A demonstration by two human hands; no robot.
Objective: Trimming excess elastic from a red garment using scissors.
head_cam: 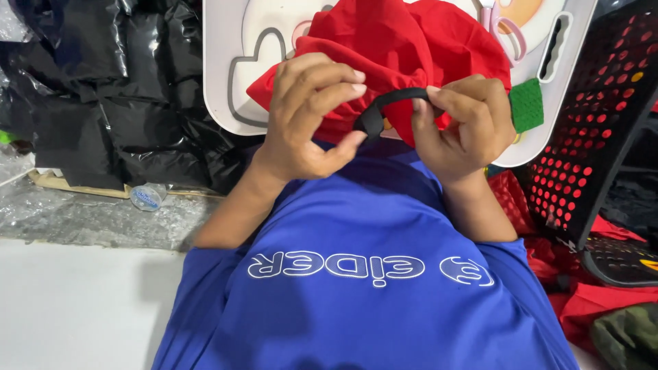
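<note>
A bunched red cloth (391, 41) lies on a white board (223, 75) in front of me. A black strap (384, 106) loops out of the cloth between my hands. My left hand (308, 120) grips the red cloth and the strap's lower end, fingers curled. My right hand (466, 123) pinches the strap's upper end between thumb and fingers. A small green square patch (526, 104) sits by my right hand at the board's edge. My blue shirt (363, 274) fills the lower view.
Black plastic-wrapped bundles (103, 82) are stacked at the left. A clear bottle (147, 196) lies on plastic sheeting below them. A black perforated crate (603, 116) stands at the right, with more red cloth (589, 294) and a camouflage piece (627, 336) beneath.
</note>
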